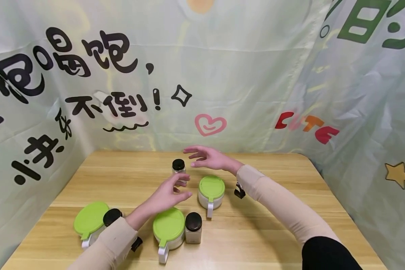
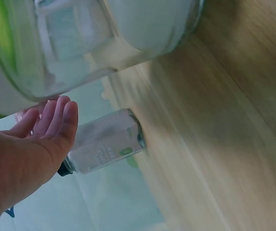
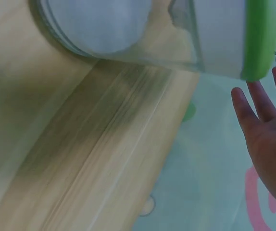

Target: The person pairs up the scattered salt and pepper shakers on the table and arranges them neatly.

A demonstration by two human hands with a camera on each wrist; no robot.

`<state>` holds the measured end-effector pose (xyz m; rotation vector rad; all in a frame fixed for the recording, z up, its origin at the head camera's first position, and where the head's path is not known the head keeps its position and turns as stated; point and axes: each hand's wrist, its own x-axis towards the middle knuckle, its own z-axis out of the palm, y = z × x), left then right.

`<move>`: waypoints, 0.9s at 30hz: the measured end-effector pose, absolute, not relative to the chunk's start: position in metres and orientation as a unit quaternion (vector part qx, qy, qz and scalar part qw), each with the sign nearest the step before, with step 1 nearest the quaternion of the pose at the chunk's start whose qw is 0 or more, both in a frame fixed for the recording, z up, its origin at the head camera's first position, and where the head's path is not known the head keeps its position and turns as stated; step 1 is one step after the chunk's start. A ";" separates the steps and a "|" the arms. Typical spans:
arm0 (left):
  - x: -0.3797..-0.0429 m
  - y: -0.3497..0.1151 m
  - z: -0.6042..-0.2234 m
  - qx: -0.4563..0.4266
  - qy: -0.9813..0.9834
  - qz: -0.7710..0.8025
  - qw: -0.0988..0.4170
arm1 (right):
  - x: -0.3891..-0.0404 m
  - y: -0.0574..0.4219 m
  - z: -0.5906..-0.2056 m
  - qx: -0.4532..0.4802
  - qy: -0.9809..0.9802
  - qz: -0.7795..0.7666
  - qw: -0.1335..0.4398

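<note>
My left hand (image 1: 165, 193) hovers over the middle of the table, fingers loosely bent and holding nothing. Just behind it stands a black-capped seasoning bottle (image 1: 178, 165), its lower part hidden by the fingers. Farther back, my right hand (image 1: 212, 158) reaches leftward in the air, fingers spread and holding nothing. Between the hands and to the right is a green-lidded seasoning jar (image 1: 211, 187) with a white handle. In the left wrist view, the bottle (image 2: 109, 139) appears beyond the fingers. The right wrist view shows a jar (image 3: 219, 38) close to the fingertips.
Nearer the front, another green-lidded jar (image 1: 169, 227) stands beside a black-capped bottle (image 1: 193, 230). At the left, a third green-lidded jar (image 1: 91, 221) and bottle (image 1: 112, 216) are partly hidden by my left sleeve. A printed curtain (image 1: 243, 93) surrounds the wooden table (image 1: 263, 232).
</note>
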<state>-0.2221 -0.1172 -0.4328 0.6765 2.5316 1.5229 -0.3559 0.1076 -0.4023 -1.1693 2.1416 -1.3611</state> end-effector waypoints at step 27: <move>-0.235 -0.110 -0.445 0.272 0.819 0.491 0.117 | -0.385 0.073 -0.416 -0.426 0.770 -0.399 0.259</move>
